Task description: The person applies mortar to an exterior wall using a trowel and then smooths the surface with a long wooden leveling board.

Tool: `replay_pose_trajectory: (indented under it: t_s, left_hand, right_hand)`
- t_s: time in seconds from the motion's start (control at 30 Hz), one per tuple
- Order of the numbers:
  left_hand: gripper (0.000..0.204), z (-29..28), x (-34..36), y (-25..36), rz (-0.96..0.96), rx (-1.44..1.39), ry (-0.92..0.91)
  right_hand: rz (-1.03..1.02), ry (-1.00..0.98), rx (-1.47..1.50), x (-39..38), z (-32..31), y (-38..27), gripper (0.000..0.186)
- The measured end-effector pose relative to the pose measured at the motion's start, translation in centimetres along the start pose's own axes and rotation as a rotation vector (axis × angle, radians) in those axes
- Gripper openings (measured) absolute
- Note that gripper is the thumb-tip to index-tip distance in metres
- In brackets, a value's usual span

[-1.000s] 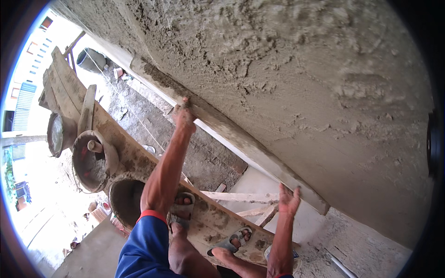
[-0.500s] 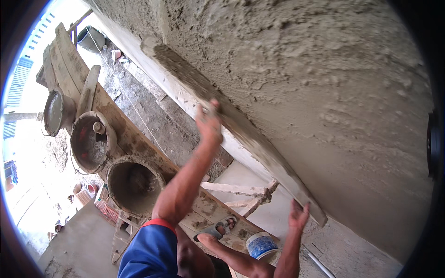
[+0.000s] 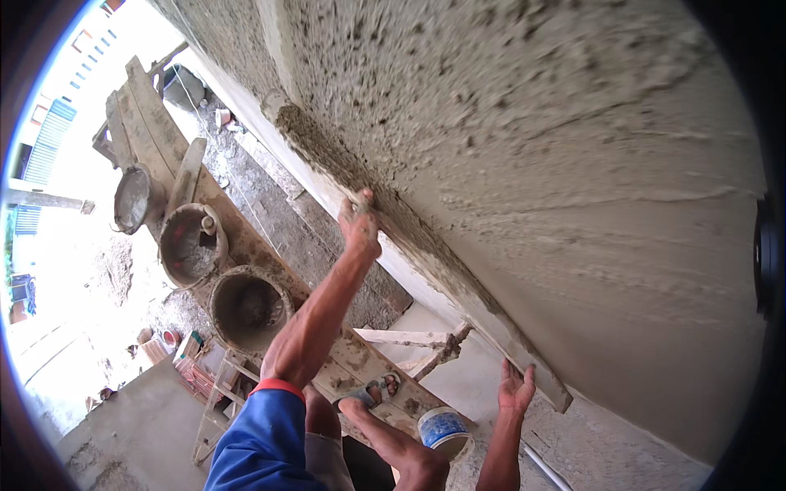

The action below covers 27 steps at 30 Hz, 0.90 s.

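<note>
A long wooden straightedge [image 3: 501, 331] slants down to the right against the wet plastered wall [image 3: 573, 204]. A thick ridge of mortar [image 3: 319, 151] lies along its upper stretch. My left hand [image 3: 360, 225] grips the board near its middle, fingers curled over the edge. Close to the lower end, my right hand [image 3: 516, 389] holds the board from beneath, thumb and fingers on either side of its edge. Above the board the plaster is rough and ridged; toward the lower right it looks smoother.
My sandalled foot [image 3: 372, 393] stands on a plank scaffold [image 3: 246, 225]. Three mortar-caked buckets stand along it: a near one [image 3: 214, 307], a middle one [image 3: 168, 258] with a tool handle, and a far one [image 3: 151, 196]. A blue-and-white pail [image 3: 442, 424] and a wooden ladder [image 3: 214, 421] are lower.
The view has shifted, so the buckets appear farther right. The board and both hands sit slightly lower against the wall, and more mortar shows heaped along the board's edge. Both hands keep their hold.
</note>
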<state>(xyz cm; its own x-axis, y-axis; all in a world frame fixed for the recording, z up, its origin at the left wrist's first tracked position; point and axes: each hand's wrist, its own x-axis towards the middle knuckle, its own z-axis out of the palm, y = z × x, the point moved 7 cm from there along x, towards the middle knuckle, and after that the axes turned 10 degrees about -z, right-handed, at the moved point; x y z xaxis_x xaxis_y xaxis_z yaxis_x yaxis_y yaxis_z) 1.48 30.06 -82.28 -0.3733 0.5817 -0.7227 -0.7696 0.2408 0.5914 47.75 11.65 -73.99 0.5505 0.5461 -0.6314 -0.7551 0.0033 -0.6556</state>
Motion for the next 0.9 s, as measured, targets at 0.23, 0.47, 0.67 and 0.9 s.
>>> replay_pose_trajectory:
  t_s: [0.23,0.47,0.67,0.9]
  left_hand:
    - [0.066,5.3,-12.6,2.2,-0.010,0.009,-0.004]
    - [0.046,9.2,-21.8,4.6,0.046,-0.009,-0.104]
    - [0.060,12.1,-28.4,6.1,0.016,-0.072,-0.103]
    - [0.073,15.6,-36.7,8.9,0.019,-0.045,-0.176]
  right_hand:
    - [-0.027,-0.008,0.007,-3.3,-1.0,-10.1,0.040]
    - [-0.073,-0.046,0.002,-8.4,0.1,-19.0,0.039]
    - [-0.130,-0.073,-0.005,-11.6,0.8,-25.5,0.038]
    - [-0.182,-0.204,-0.038,-15.0,1.5,-33.7,0.038]
